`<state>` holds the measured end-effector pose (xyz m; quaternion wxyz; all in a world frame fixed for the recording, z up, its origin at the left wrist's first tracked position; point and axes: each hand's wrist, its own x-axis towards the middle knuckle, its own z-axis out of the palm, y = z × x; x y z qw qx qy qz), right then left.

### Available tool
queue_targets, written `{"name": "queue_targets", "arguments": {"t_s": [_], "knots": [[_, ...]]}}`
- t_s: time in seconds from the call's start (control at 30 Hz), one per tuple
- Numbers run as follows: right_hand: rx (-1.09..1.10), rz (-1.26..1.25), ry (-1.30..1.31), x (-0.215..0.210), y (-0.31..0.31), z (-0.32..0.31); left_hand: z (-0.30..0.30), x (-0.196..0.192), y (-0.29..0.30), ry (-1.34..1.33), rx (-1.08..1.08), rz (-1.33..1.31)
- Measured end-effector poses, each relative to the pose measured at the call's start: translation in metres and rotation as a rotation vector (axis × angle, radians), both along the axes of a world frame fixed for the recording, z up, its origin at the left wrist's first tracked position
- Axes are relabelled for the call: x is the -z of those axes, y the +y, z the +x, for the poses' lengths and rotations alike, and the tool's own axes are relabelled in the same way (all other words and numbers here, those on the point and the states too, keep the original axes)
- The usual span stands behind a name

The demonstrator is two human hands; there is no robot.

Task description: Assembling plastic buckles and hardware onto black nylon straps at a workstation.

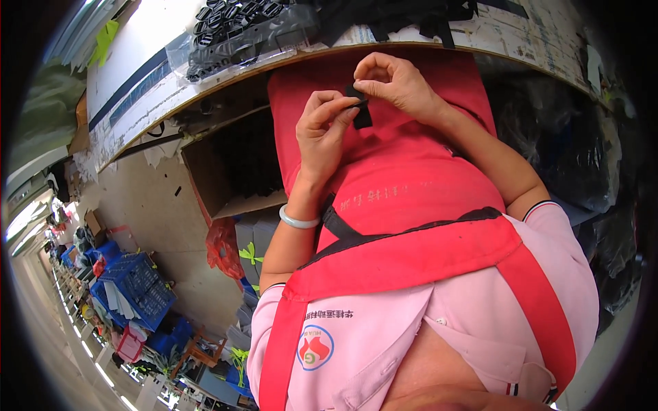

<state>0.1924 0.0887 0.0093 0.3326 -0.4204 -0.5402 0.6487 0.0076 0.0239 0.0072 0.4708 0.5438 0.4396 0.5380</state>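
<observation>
My left hand (323, 129) and my right hand (397, 82) meet in front of my red apron (411, 185), just below the table edge. Between them is a short piece of black strap (360, 115). The fingertips of my right hand pinch its top end. My left thumb and fingers press on it from the left. A pale bangle (299, 220) sits on my left wrist. I cannot tell how much of the strap is hidden behind the fingers.
The worn white table (157, 75) curves across the top, with a clear bag of black plastic buckles (233, 31) and a heap of black straps (404, 15). An open cardboard box (236, 171) stands under it. Blue crates (137, 288) are on the floor at left, dark bags (569, 151) at right.
</observation>
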Motion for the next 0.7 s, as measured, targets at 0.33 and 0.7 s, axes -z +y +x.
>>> {"name": "queue_targets", "arguments": {"t_s": [0.33,0.7], "knots": [[-0.304,-0.049,-0.021,-0.003,-0.003,-0.034,-0.139,-0.041,-0.041,0.631,-0.191,-0.334],[-0.419,-0.196,-0.098,0.030,-0.002,-0.024,-0.108,-0.051,0.138,0.699,-0.291,0.170]]}}
